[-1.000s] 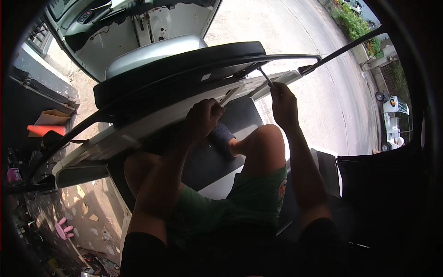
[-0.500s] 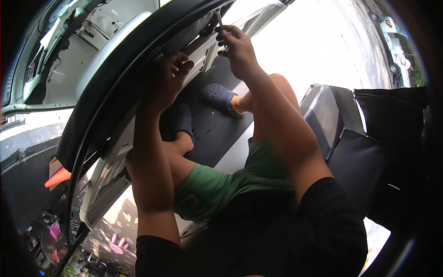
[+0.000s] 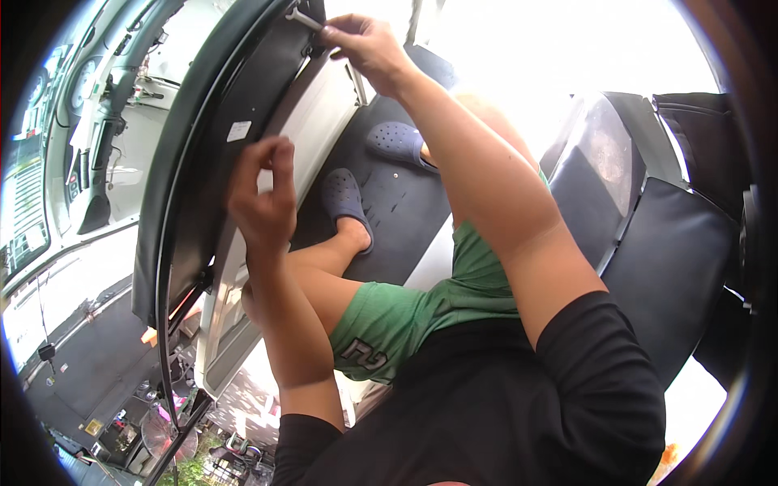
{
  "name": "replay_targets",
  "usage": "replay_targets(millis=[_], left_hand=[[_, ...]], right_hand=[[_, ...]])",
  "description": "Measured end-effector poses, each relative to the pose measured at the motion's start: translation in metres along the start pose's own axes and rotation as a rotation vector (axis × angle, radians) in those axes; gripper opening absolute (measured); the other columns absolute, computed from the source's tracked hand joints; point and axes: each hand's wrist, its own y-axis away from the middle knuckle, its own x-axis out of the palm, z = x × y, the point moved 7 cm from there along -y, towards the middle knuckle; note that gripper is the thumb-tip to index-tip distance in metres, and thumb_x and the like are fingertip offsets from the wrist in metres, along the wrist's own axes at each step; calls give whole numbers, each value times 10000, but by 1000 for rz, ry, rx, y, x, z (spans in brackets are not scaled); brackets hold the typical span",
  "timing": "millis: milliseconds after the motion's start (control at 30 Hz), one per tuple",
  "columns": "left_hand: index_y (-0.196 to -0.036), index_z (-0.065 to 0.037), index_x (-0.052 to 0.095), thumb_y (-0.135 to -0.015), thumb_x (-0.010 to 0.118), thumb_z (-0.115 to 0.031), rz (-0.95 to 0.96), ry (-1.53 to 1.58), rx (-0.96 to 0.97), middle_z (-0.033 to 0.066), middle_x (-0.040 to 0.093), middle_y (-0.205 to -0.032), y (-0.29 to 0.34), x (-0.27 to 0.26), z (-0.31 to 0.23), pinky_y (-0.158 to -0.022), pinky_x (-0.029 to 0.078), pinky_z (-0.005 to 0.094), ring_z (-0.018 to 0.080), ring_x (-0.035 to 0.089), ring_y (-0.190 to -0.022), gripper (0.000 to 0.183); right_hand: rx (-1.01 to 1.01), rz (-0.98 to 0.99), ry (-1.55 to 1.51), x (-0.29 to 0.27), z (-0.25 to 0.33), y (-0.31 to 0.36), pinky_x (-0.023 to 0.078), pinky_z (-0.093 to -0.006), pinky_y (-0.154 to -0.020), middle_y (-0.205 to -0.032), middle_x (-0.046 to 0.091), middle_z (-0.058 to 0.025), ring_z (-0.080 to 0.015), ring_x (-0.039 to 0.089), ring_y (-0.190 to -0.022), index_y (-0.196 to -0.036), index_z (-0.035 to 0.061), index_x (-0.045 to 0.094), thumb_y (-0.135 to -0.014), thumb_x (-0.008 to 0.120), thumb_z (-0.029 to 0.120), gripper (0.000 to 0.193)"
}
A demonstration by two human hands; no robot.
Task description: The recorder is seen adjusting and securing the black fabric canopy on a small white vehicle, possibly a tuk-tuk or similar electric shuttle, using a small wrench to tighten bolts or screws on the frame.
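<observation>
At the upper middle, my right hand [image 3: 365, 49] grips an open-end wrench [image 3: 305, 19], its jaw pointing left across the underside of a long black padded panel [image 3: 267, 89]. The jaw lies near the panel's far end; whether it sits on a fastener I cannot tell. My left hand [image 3: 266, 190] is raised beside the panel, below a small white label [image 3: 239, 130] on it. Its fingers are bent and apart, slightly blurred, and I see nothing in them.
My feet, in blue clogs [image 3: 342, 193], rest on a dark floor mat [image 3: 397, 198]. A black seat cushion [image 3: 668, 263] is at the right. Past the panel, at the left, stands another vehicle [image 3: 97, 154]. A round fan [image 3: 168, 437] shows at the lower left.
The head view has shifted, and the panel now shows more of its underside and label. The wrench has swung from upright to pointing left. My left hand has drawn back toward me from the panel.
</observation>
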Motion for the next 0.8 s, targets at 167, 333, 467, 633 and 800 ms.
replay_targets(millis=[167, 333, 467, 633, 800], left_hand=[[-992, 59, 696, -973, 645, -45, -333, -95, 509, 125, 710, -871, -14, -82, -75, -729, 572, 299, 195, 676, -770, 117], [-1048, 47, 701, -1009, 625, -132, -238, -247, 204, 100, 720, -919, -113, -123, -44, -791, 554, 280, 154, 679, -840, 199], [-1123, -12, 706, -996, 662, -220, 54, -240, 196, 59, 730, -984, -203, -90, -21, -788, 531, 274, 119, 671, -879, 248], [-1247, -85, 655, -1002, 650, -323, 498, -164, 149, 51, 697, -1052, -208, 0, -9, -778, 517, 266, 101, 647, -898, 342], [-1241, -35, 630, -947, 706, -411, 477, 121, -19, 127, 707, -1050, -203, 6, -4, -728, 543, 306, 166, 661, -860, 483]], right_hand=[[54, 99, -41, 20, -8, 9, 499, -300, -744, -900, 687, -42, -132, 630, -827, -1119, 28, 664, -1014, 607, 307, 304], [414, 280, -892, 104, -2, 72, 533, -355, -720, -903, 610, -48, -198, 622, -809, -1074, 115, 533, -1084, 463, 298, 196], [447, 291, -927, 117, 32, 83, 571, -415, -778, -972, 617, -73, -238, 654, -863, -1079, 123, 503, -1100, 414, 292, 192], [394, 266, -635, 84, 14, 80, 576, -383, -759, -963, 592, -47, -187, 625, -834, -1090, 98, 525, -1094, 439, 273, 195], [338, 263, -289, 52, 14, 62, 552, -310, -715, -928, 586, -31, -131, 582, -837, -1099, 53, 566, -1078, 462, 250, 223]])
